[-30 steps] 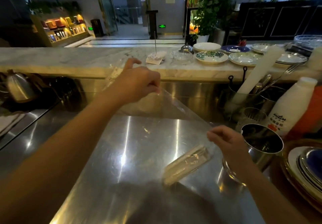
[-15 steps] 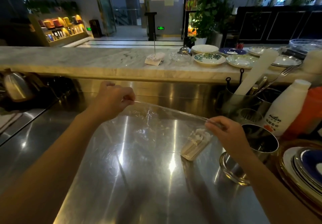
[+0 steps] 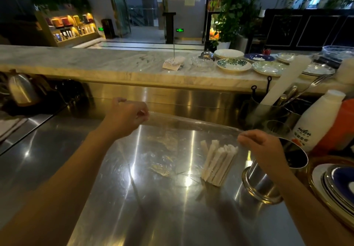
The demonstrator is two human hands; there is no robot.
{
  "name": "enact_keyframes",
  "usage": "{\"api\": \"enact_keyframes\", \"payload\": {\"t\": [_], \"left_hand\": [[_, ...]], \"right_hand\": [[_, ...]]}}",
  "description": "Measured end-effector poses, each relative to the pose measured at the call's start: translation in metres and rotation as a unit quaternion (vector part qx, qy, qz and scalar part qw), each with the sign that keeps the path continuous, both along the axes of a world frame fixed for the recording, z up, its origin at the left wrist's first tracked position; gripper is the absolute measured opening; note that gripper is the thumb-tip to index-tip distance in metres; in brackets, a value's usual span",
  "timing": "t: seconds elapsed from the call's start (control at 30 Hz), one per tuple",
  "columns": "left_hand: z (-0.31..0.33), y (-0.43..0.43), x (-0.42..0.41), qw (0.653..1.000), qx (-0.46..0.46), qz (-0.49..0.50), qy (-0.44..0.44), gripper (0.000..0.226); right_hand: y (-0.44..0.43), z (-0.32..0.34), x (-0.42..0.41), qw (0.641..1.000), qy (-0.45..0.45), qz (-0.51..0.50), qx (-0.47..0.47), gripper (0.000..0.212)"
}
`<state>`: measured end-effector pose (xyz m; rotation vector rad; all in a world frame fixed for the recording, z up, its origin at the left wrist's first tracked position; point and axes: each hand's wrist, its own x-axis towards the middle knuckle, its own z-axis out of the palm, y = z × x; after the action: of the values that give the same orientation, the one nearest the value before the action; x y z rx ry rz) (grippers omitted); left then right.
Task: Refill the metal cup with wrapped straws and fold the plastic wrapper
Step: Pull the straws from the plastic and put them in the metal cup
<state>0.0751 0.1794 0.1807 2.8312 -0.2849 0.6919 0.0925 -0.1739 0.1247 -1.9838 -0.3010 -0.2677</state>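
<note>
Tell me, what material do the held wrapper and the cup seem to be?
Wrapper: thin clear plastic film, likely; the counter's glare shows through it and it crinkles. Cup: polished metal, probably stainless steel; its wall mirrors the lights.

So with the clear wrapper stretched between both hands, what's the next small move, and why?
Probably tip the plastic wrapper toward the metal cup: a bundle of wrapped straws sits inside it, and the left hand and right hand only pinch its top edge.
</note>
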Motion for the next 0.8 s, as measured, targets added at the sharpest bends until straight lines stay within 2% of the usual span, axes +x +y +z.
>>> {"api": "enact_keyframes", "payload": {"t": [0.2, 0.33, 0.43, 0.53, 0.67, 0.8], "left_hand": [[-0.002, 0.001, 0.002, 1.000, -0.007, 0.020, -0.011, 0.005], [-0.008, -0.004, 0.002, 0.999, 0.017, 0.018, 0.030, 0.003], [-0.012, -0.008, 0.002, 0.999, -0.006, 0.020, 0.027, 0.007], [-0.014, -0.011, 0.003, 1.000, 0.002, 0.020, 0.023, 0.007], [-0.008, -0.014, 0.002, 1.000, -0.001, 0.023, 0.000, 0.006], [0.002, -0.017, 0.001, 1.000, 0.014, 0.009, -0.022, 0.005]], "right_hand": [[0.004, 0.016, -0.003, 0.996, -0.058, -0.026, 0.069, 0.015], [0.011, 0.017, 0.000, 0.999, -0.047, 0.019, -0.018, 0.010], [0.009, 0.020, 0.005, 0.998, -0.052, 0.001, 0.030, 0.008], [0.005, 0.020, 0.007, 0.998, -0.049, 0.029, -0.016, 0.008], [-0.004, 0.022, 0.010, 0.997, -0.070, -0.015, 0.040, 0.019], [-0.015, 0.018, 0.010, 0.996, -0.075, -0.039, 0.028, 0.012]]}}
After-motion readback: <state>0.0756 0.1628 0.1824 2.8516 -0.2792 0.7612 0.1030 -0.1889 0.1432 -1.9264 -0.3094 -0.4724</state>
